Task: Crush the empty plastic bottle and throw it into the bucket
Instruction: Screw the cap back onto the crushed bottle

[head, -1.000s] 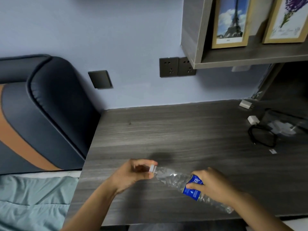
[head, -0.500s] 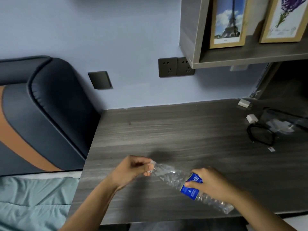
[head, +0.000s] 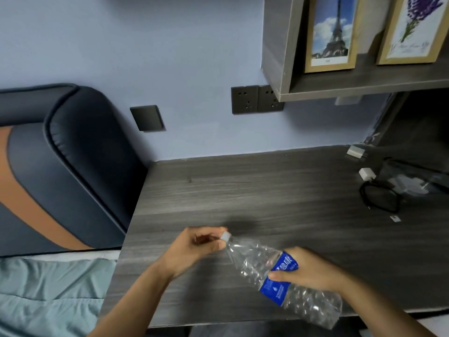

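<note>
A clear, crinkled plastic bottle [head: 252,261] with a blue label lies slanted above the desk's front edge, neck up-left, base down-right. My right hand [head: 308,271] is wrapped around its middle at the label. My left hand [head: 194,249] pinches the white cap [head: 225,235] at the neck with fingertips. No bucket is in view.
The dark wood desk [head: 267,190] runs to the wall. At its right sit two white chargers [head: 354,152], a coiled black cable [head: 379,198] and a clear plastic bag. A padded headboard [head: 63,166] and a bed stand to the left. A shelf with framed pictures hangs above right.
Both hands and the bottle stay in nearly the same spot above the desk's front. My left fingers have shifted around the cap. The bottle's neck tilts slightly more upward.
</note>
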A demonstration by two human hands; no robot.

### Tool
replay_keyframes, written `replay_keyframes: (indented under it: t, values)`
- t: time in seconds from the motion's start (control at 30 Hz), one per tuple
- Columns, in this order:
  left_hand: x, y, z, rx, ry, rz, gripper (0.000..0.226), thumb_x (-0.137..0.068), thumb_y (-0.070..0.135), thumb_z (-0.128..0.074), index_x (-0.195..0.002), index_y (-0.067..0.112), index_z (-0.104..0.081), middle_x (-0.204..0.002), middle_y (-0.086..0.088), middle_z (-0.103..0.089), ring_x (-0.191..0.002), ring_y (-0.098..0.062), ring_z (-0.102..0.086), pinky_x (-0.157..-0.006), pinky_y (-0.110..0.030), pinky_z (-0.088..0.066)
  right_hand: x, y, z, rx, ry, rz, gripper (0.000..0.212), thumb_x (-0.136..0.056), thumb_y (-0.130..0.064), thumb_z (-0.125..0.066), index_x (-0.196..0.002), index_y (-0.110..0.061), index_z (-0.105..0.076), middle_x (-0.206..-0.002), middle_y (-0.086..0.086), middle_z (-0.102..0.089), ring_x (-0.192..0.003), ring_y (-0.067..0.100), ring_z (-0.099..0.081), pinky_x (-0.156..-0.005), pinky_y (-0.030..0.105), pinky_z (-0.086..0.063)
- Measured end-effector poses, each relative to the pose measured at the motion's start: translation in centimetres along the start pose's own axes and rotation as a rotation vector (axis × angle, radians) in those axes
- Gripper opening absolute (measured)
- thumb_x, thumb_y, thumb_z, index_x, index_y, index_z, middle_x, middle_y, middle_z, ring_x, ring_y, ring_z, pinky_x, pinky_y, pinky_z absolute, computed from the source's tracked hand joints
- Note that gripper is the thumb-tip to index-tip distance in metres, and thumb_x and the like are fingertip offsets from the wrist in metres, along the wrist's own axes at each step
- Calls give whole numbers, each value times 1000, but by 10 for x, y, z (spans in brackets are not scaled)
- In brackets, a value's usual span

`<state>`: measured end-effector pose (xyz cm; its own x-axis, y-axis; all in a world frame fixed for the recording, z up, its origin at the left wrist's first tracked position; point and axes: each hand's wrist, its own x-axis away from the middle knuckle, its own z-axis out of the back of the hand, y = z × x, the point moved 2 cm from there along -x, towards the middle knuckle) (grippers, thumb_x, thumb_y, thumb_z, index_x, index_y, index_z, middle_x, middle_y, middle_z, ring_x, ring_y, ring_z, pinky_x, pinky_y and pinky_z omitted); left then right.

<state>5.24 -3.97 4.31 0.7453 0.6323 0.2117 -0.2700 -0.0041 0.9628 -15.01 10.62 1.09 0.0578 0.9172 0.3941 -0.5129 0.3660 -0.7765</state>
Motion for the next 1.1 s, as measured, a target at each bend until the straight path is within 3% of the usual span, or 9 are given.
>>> replay_keyframes:
  t: [0.1,0.23,0.37,0.43,0.57,0.77,0.93,1.03,1.1]
  values:
    - [-4,-1,-3,56,2,77,14,-84,4,-59,-94,2,-69,-82,-10,-66,-74,-13,-62,-70,-15,-54,0,-8,1,80,68,27,32,-74,-38,-72,-95,-15,-66,-94,6,-74,-86,15,-69,-79,32,-54]
    - [-5,-5,-3,105,49,160,12,-83,-2,-60,-87,5,-69,-78,-4,-68,-58,-6,-64,-60,-13,-56,-1,-16,1,147,101,33,33,-69,-34,-76,-97,-17,-68,-94,2,-74,-84,10,-68,-70,19,-51]
    - [-3,-5,1,73,41,117,21,-82,0,-60,-101,-9,-64,-81,-12,-66,-58,-9,-61,-59,-14,-54,-2,-18,-3,-64,92,13,20,-74,-41,-73,-73,-21,-71,-65,9,-70,-56,4,-56,-58,23,-44]
    - [0,-4,2,42,29,78,23,-82,0,-60,-103,-8,-63,-71,-7,-66,-56,-8,-60,-59,-14,-52,-4,-15,-4,-90,88,11,26,-80,-43,-66,-58,-29,-66,-47,-2,-54,-46,0,-44,-50,19,-36]
    - [5,-5,-2,42,9,30,19,-81,-2,-59,-98,4,-66,-75,-5,-68,-61,-10,-61,-62,-16,-53,-1,-10,-3,-92,19,-33,29,-81,-47,-62,-62,-25,-66,-43,-9,-48,-43,3,-42,-45,16,-36]
    - [7,-5,-11,27,10,-5,20,-82,-6,-58,-100,0,-65,-66,3,-68,-57,-6,-60,-61,-14,-52,5,-3,-4,-140,-2,-46,46,-83,-44,-60,-85,1,-67,-58,2,-50,-53,12,-44,-49,19,-35]
    - [8,-4,-18,81,71,-10,17,-84,-1,-56,-97,3,-67,-64,-2,-65,-58,-7,-57,-61,-13,-52,10,-2,-9,-203,6,-46,31,-83,-38,-63,-73,-9,-68,-57,3,-50,-55,15,-45,-57,28,-36]
    - [10,-4,-22,91,115,-8,17,-86,5,-55,-95,4,-69,-73,-16,-60,-63,-13,-56,-62,-15,-52,17,1,-9,-265,-52,-61,9,-81,-31,-69,-87,-26,-65,-72,-9,-67,-59,1,-59,-54,19,-47]
    - [13,-8,-23,106,125,3,21,-87,8,-54,-98,-3,-68,-77,-18,-60,-64,-15,-54,-64,-16,-52,25,7,-10,-290,-123,-99,23,-78,-27,-73,-97,-22,-62,-86,-4,-73,-69,4,-68,-56,20,-53]
